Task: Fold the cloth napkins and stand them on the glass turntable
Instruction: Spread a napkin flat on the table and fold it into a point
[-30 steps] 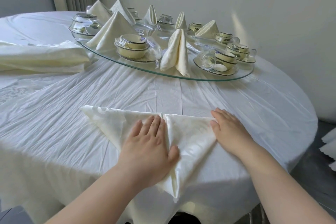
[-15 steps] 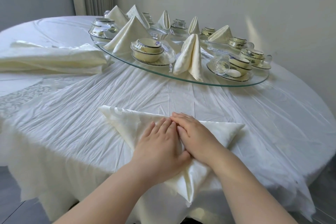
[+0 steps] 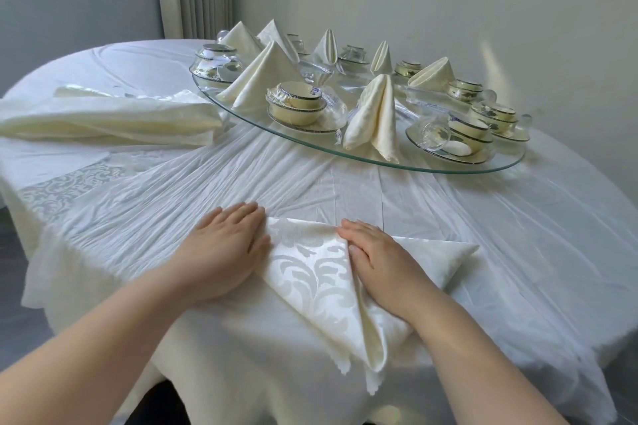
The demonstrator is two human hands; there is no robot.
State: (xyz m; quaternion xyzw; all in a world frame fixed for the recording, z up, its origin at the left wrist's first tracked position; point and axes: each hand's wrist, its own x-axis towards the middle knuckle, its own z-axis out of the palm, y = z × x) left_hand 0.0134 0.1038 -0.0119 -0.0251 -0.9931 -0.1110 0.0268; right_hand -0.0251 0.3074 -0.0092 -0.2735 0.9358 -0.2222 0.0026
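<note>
A cream damask napkin [image 3: 310, 272] lies folded to a point at the table's near edge, its tip hanging over the rim. My left hand [image 3: 224, 252] lies flat on its left side, fingers together, palm down. My right hand [image 3: 376, 262] presses flat on the right half, just right of the centre fold. The right corner of the napkin [image 3: 445, 252] sticks out beyond that hand. Farther back sits the glass turntable [image 3: 448, 167], carrying several standing folded napkins, the nearest one [image 3: 374, 117] at its front.
Wrapped cream bowl-and-saucer sets [image 3: 298, 107] and cups [image 3: 466, 134] ring the turntable between the napkins. A pile of unfolded cream napkins [image 3: 110, 117] lies at the left of the white-covered round table [image 3: 310, 183]. A wall stands behind, a curtain at the back left.
The napkin's left flap has been folded over to the middle. My left hand slid from the centre to the left edge, my right hand stays near the centre fold. The view shifted left.
</note>
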